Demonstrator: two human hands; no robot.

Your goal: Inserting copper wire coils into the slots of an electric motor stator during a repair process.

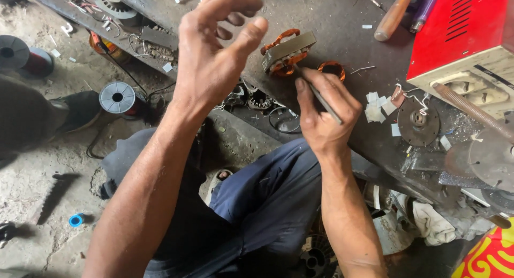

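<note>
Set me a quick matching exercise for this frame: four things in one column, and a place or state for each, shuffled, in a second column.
Things:
1. left hand
2. right hand
3. wound stator
4. wire spool

Places or states:
A. standing on the dirt floor
B. on the dark bench, copper coils showing
C. raised, fingers curled, holding nothing
D. closed on a thin metal tool

Pairs: 1-C, 2-D, 3-B, 4-A

red metal box point(455, 29), wire spools point(118, 97), wooden handle point(393, 15)
</note>
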